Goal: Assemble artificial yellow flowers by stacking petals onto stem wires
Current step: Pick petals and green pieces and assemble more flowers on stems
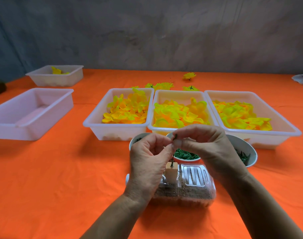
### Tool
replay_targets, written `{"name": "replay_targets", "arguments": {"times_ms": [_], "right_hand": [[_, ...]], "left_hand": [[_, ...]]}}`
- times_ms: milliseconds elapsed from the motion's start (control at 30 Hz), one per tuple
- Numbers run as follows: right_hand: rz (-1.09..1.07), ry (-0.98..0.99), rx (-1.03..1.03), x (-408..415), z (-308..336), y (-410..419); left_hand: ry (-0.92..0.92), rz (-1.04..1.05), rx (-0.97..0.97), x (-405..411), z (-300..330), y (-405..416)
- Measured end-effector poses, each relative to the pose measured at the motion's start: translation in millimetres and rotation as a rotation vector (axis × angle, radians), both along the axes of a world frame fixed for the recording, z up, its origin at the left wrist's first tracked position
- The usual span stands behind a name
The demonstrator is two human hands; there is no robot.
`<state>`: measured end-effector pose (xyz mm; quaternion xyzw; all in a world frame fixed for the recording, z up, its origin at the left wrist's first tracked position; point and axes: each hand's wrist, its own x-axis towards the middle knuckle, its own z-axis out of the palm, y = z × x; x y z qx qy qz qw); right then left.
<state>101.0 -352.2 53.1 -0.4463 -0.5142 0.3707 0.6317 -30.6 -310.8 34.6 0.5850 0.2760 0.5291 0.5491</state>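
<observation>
My fingers (177, 144) meet at the centre of view. My right hand (204, 149) pinches a small dark green piece (175, 136) between thumb and forefinger; my left hand (149, 163) curls its fingertips against the same piece from 9 o'clock. What the piece is, I cannot tell.

Directly below, at 6 o'clock, a thin dark stem wire (172, 162) stands upright in a small pale wooden block (171, 173). The block sits on a clear plastic box with a ribbed lid and brown granules inside (195, 187), partly hidden by my left wrist.

At 12 o'clock from my hands, three bowls stand in a row: a white bowl of green rings (186, 155) in the middle, a white bowl of dark bits (138, 139) at 10 o'clock, a white bowl of dark green leaf pieces (245, 154) at 3 o'clock.

Beyond them, three translucent white plastic trays lie side by side, touching: left tray of yellow petals (116, 116), middle tray of yellow-green petals (179, 112), right tray of yellow-orange petals (250, 116).

At 12 o'clock behind the trays, finished yellow flowers (162, 85) lie on the orange-covered worktop (61, 169). At 9 o'clock, an empty translucent tray (31, 114); at 10 o'clock, a far tray with one yellow item (56, 75).
</observation>
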Motion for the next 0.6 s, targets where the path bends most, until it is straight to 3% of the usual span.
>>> {"name": "replay_targets", "arguments": {"times_ms": [400, 600], "right_hand": [[-0.008, 0.105, -0.142, -0.7, -3.9, -0.1], [-0.013, 0.03, -0.089, -2.6, -3.0, -2.1]], "left_hand": [[0.008, 0.009, -0.001, -0.4, -2.8, -0.6], [0.018, 0.001, -0.013, -1.8, -1.8, -2.2]]}}
